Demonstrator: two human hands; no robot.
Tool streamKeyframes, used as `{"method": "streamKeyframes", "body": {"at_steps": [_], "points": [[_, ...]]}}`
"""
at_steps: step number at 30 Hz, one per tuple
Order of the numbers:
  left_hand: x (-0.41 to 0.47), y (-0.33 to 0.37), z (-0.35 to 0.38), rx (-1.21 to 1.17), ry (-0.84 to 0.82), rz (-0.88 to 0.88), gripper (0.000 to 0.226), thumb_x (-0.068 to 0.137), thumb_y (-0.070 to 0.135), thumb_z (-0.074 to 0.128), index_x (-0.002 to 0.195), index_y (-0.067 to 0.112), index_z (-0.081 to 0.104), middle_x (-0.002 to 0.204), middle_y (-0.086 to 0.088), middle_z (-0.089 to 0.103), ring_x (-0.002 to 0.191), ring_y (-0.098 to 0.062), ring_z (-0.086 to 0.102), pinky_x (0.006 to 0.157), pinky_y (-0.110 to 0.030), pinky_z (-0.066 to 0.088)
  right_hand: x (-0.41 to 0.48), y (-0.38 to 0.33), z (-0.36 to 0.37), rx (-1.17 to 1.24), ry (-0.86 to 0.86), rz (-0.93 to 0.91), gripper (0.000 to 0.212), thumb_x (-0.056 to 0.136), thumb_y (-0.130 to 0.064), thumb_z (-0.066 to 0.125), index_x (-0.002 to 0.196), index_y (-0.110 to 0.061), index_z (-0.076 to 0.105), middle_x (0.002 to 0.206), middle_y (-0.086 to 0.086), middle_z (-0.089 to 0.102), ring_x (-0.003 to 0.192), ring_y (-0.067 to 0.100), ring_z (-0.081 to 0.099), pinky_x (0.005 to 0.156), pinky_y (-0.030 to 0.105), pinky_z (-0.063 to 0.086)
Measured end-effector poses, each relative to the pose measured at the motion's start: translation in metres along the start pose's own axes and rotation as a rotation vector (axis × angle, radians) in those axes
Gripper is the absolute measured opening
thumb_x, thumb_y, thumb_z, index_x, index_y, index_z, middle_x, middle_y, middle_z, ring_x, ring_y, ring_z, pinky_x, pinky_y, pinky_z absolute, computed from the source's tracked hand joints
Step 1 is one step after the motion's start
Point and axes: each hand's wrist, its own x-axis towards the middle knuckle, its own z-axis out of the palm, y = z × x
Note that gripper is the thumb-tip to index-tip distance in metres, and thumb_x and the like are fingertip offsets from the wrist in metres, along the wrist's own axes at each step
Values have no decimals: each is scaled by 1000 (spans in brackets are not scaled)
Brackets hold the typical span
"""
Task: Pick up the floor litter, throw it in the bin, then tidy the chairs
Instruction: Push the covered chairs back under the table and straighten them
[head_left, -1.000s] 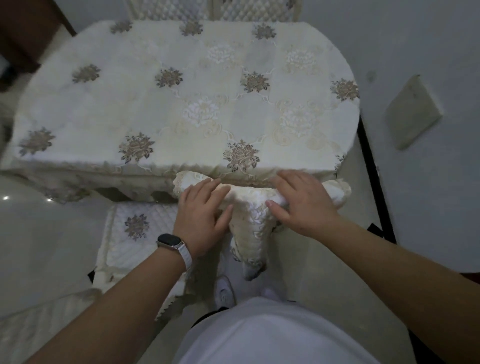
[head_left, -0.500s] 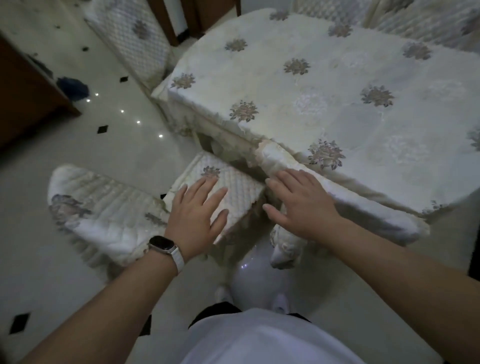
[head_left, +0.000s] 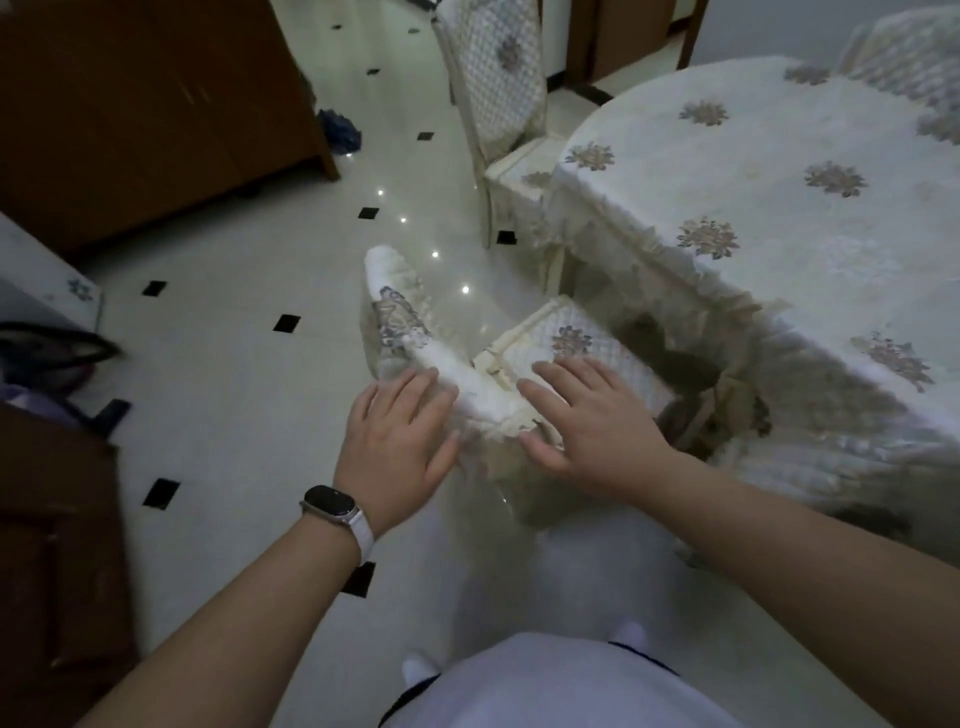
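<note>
- Cream quilted fabric covers the near chair (head_left: 569, 338), which stands at 12 o'clock from the person, its seat just beside the hanging hem of the counter (head_left: 779, 197) at 2 o'clock
- Its backrest (head_left: 402, 322) slants from 11 o'clock down toward the hands and has a grey-blue flower motif on the cover
- Left hand (head_left: 400, 441): released, fingers straight and spread, tips at the near end of the backrest; blur hides whether they touch it; a dark watch (head_left: 330, 501) on a white strap sits at the wrist
- Right hand (head_left: 592, 421): released too, fingers straight over the near corner of the seat, grasping nothing; I cannot tell whether it touches
- A second covered chair (head_left: 501, 88) stands at 12 to 1 o'clock, its seat against the counter's far edge, well apart from the near chair
- The counter wears a cream tablecloth with flower motifs and a frilled hem
- The floor (head_left: 234, 364) is white tile with small black diamonds; a blue crumpled heap (head_left: 340, 130) lies on it at 11 o'clock, beside the foot of a brown wooden cabinet (head_left: 156, 104)
</note>
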Motion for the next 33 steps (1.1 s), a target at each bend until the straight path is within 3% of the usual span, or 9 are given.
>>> {"method": "streamKeyframes", "body": {"at_steps": [7,14,24,33], "points": [[-72,-144,-12,-28,72,-134,44,91,39,49,123,15,67,133,-11,62,127,-33,53,106,-51,35,82,-125,33,4,-7,-74,52,91,-52,46,121,-13,64,125,11,62,117,32,55,99,43,40],[-104,-227,-28,-53,94,-193,45,93,40,48,128,16,63,139,-11,57,131,-32,49,109,-51,33,139,-196,52,-13,-13,-82,56,91,-55,43,127,-16,62,127,8,61,119,29,53,102,42,36],[-63,-298,-28,-44,109,-191,43,93,38,52,129,16,62,141,-10,55,133,-30,47,111,-51,29,223,-207,84,-2,-55,-44,57,93,-56,41,130,-17,58,133,7,58,123,28,51,103,44,37],[43,-361,-13,-27,41,-131,44,93,39,51,129,16,62,142,-10,55,133,-31,48,110,-53,33,336,-179,130,91,-16,35,56,92,-55,44,128,-15,59,131,10,60,120,31,54,100,43,39]]}}
